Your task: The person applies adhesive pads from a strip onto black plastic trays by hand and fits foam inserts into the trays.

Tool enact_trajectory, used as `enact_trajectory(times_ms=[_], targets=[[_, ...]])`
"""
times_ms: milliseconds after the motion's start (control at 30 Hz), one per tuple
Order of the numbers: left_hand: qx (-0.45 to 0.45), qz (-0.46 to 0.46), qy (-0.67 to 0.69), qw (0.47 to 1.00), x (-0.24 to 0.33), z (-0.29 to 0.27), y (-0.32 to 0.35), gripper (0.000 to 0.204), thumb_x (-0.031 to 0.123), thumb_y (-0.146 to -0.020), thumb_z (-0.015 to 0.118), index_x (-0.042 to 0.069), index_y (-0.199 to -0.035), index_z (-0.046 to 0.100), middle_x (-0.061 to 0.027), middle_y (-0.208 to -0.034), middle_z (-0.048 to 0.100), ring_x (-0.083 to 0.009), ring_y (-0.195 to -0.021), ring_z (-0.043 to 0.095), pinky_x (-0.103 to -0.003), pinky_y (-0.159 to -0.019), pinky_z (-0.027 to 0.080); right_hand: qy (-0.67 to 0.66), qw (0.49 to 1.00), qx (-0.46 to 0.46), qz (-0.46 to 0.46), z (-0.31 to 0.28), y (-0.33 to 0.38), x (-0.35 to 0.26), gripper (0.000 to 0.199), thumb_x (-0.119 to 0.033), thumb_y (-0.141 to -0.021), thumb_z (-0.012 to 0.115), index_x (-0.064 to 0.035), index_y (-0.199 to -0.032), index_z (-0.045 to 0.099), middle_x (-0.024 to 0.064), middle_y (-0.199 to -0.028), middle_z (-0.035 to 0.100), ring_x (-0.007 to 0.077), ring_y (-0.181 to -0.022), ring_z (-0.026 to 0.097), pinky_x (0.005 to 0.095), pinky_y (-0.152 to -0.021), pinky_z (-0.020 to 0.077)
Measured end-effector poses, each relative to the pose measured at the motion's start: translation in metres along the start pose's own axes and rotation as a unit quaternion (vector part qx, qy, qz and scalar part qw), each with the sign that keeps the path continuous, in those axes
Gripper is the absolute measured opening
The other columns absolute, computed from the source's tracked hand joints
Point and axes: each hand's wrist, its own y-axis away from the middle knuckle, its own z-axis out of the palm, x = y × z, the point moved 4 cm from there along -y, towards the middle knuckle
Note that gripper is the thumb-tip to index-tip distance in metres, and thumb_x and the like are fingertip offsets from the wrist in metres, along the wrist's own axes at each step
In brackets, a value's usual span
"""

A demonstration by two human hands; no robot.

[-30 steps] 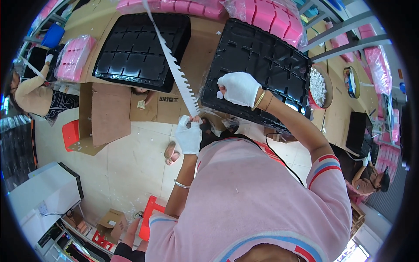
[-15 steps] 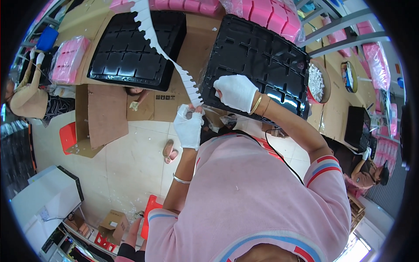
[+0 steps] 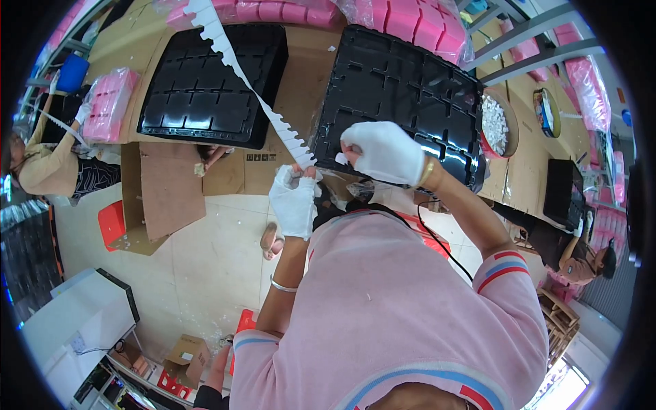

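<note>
My left hand [image 3: 292, 201], in a white fingerless-tipped glove, pinches the lower end of a long white notched strip [image 3: 236, 65]. The strip slants up and away to the left, past the top of the view. My right hand [image 3: 389, 154], gloved too, is curled with a small white piece [image 3: 341, 158] at its fingertips. It hovers over or rests on the near edge of a stack of black plastic trays [image 3: 403, 82]; which of the two I cannot tell. Close by, left of the strip, lies another black tray stack [image 3: 205, 82].
Pink foam blocks [image 3: 417, 27] line the table's far side. A round tub of white pieces [image 3: 495, 123] stands right of the trays. Metal rack bars [image 3: 540, 58] reach in at upper right. A cardboard box [image 3: 171, 184] stands at left; co-workers sit on both sides.
My right hand has shifted slightly right and toward me, and a small white piece now shows at its fingertips. The left hand still holds the strip, almost in the same spot.
</note>
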Motion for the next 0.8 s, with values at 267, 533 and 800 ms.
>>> enact_trajectory(times_ms=[267, 533, 800], targets=[[-0.088, -0.013, 0.007, 0.996, 0.019, 0.044, 0.018, 0.010, 0.010, -0.096, 0.071, 0.003, -0.098, 0.063, -0.0011, -0.081, 0.067, -0.0040, -0.057, 0.056, -0.020, -0.046, 0.037, -0.215, 0.965, 0.062, 0.138, -0.014, 0.040, -0.011, 0.014, -0.016, -0.090, 0.072, -0.0043, -0.096, 0.069, 0.0107, -0.078, 0.069, 0.0226, -0.070, 0.069, 0.0317, -0.067, 0.0551], [-0.145, 0.001, 0.002, 0.989, 0.018, 0.072, 0.023, 0.013, 0.008, -0.098, 0.068, 0.000, -0.107, 0.065, -0.0065, -0.083, 0.070, -0.0093, -0.060, 0.061, -0.022, -0.049, 0.039, -0.245, 0.944, 0.110, 0.194, -0.022, 0.060, 0.006, 0.018, -0.019, -0.090, 0.073, -0.0027, -0.097, 0.069, 0.0117, -0.081, 0.072, 0.0194, -0.072, 0.072, 0.0300, -0.068, 0.0561], [-0.167, 0.023, -0.044, 0.985, 0.018, 0.089, 0.027, 0.015, 0.007, -0.094, 0.072, 0.001, -0.106, 0.066, -0.0013, -0.087, 0.068, -0.0033, -0.067, 0.056, -0.020, -0.053, 0.041, -0.244, 0.946, 0.101, 0.188, -0.026, 0.069, 0.022, 0.014, -0.014, -0.095, 0.069, -0.0005, -0.100, 0.068, 0.0071, -0.079, 0.070, 0.0111, -0.071, 0.065, 0.0270, -0.069, 0.0535]])
